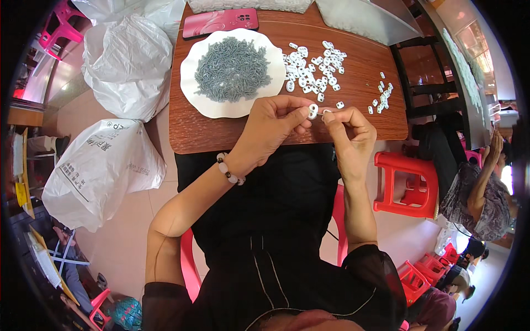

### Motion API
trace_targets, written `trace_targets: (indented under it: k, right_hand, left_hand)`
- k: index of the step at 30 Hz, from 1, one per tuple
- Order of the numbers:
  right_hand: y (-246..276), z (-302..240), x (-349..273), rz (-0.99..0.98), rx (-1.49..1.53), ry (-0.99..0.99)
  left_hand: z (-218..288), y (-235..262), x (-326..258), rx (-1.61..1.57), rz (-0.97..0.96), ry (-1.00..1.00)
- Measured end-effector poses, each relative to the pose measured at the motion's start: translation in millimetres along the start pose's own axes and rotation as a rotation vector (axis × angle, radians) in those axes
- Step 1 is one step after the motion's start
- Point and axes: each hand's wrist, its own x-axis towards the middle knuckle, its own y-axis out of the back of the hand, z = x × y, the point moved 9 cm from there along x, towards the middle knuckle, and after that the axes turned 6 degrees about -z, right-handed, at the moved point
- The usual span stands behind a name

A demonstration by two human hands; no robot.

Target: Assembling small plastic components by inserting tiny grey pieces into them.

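Firstly, one white piece (313, 112), small, smooth, rounded, pierced by two holes, held above the near part of the table. Similar loose pieces (312, 68), scattered right of the plate, a smaller group farther right. Plate (189, 83), white, wavy-rimmed, heaped with short, slender, grey-blue bits (232, 69). Left hand (271, 124), bead bracelet (228, 173) at wrist: thumb and forefinger pinched on the white piece. Right hand (351, 132), just beside: thumb and forefinger closed on a small pale part (327, 112), exact form too small to tell. Table (207, 137), brown, wood-grained; pink phone (218, 23) lying behind the plate. Beyond: red stool (406, 161), right; two crinkled white bags (105, 171), left; pale tiled floor (138, 212); a person (479, 201) in patterned clothing, far right.
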Motion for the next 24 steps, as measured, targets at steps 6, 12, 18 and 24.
trace_targets:
  k: [6,12,18,24]
  right_hand:
    - [-1.7,0.0,-0.9,0.003,-0.022,-0.015]
    - [-5.8,5.1,-0.4,-0.051,0.017,-0.011]
    - [-8.7,3.4,3.1,-0.194,0.228,-0.079]
    - [-16.4,1.4,2.4,-0.263,0.289,-0.041]
  left_hand:
    - [0.9,-2.0,0.4,0.021,-0.001,-0.023]
    - [3.9,-1.7,-0.2,0.125,0.011,-0.084]
    - [21.7,-10.1,-6.3,0.202,-0.030,-0.038]
    - [30.4,-13.4,-8.4,0.220,-0.066,-0.038]
